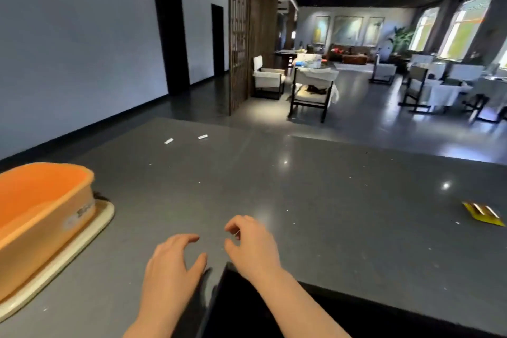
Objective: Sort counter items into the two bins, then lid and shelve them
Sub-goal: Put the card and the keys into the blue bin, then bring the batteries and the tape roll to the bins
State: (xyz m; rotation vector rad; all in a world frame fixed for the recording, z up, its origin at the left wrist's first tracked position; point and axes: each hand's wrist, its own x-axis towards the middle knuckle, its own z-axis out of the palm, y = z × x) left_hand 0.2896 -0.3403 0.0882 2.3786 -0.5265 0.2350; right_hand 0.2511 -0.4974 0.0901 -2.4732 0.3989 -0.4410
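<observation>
— Hands over the worktop (301, 200), holding nothing: left hand (170, 263) has fingers loosely spread, right hand (252, 244) loosely curled.

— The bin (46, 217)?

— Far left, open, sitting on its lid (90, 228). I'd fetch the yellow packet (482, 214) far right, pinch its edge, then carry it across.

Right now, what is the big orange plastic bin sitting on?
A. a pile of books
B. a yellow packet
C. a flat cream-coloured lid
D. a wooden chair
C: the big orange plastic bin stands on a flat cream-coloured lid, whose pale edge sticks out beneath it on the grey counter.
</observation>
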